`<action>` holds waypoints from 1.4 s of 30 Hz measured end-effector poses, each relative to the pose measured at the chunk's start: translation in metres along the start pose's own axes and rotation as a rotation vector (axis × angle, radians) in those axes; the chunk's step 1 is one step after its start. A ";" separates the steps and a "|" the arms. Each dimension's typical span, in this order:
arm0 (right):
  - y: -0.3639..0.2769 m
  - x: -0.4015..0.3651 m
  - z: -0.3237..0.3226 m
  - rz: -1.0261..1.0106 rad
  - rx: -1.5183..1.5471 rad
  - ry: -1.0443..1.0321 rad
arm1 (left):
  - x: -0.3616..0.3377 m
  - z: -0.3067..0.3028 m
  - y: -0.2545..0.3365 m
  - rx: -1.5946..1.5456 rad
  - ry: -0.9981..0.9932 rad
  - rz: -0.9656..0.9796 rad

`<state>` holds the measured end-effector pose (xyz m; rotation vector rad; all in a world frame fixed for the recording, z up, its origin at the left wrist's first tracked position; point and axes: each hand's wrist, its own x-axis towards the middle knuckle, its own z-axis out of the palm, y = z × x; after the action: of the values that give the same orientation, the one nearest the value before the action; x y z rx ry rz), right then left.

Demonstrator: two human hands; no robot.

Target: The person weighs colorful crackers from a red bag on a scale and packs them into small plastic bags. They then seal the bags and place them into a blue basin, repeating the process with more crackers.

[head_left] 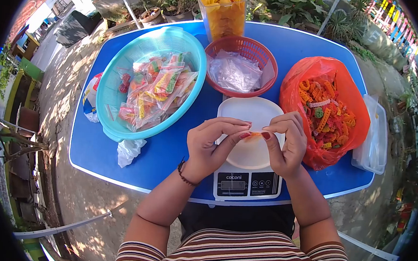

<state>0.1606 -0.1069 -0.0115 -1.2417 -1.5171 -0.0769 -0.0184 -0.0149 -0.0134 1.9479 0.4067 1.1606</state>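
Between my two hands is a small clear plastic bag [255, 135] with orange-red bits showing inside, seen nearly edge-on. My left hand [211, 141] pinches its left end between thumb and fingers. The thumb and bent fingers of my right hand [287, 142] close on the other end. Both hands are over the white round plate [241, 108] of a kitchen scale [232, 183], whose front panel faces me. Close to my right hand stands an open red plastic bag [296, 78] full of orange, red and green snacks [324, 116].
A turquoise basket [106, 106] at left holds several filled bags [161, 89]. Behind the scale, a red basket [266, 62] contains clear empty bags [235, 72]. Yellow chips fill a tall container [222, 14] at the back. A clear plastic box [373, 140] stands at right, crumpled plastic [130, 152] at left.
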 end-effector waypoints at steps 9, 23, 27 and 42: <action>-0.014 0.024 0.012 0.179 0.356 -0.100 | 0.000 -0.007 0.000 0.243 0.284 0.295; 0.000 0.106 0.109 -0.046 0.099 -0.284 | 0.018 -0.051 -0.027 1.005 0.506 0.151; 0.014 0.095 0.119 -0.094 -0.149 -0.355 | 0.018 -0.043 -0.020 1.169 0.390 0.006; 0.016 0.041 0.022 -0.241 -0.196 -0.227 | 0.006 -0.004 -0.012 0.810 0.031 0.311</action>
<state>0.1644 -0.0602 0.0024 -1.2470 -1.8895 -0.2553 -0.0173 -0.0016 -0.0176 2.7676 0.6830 1.3474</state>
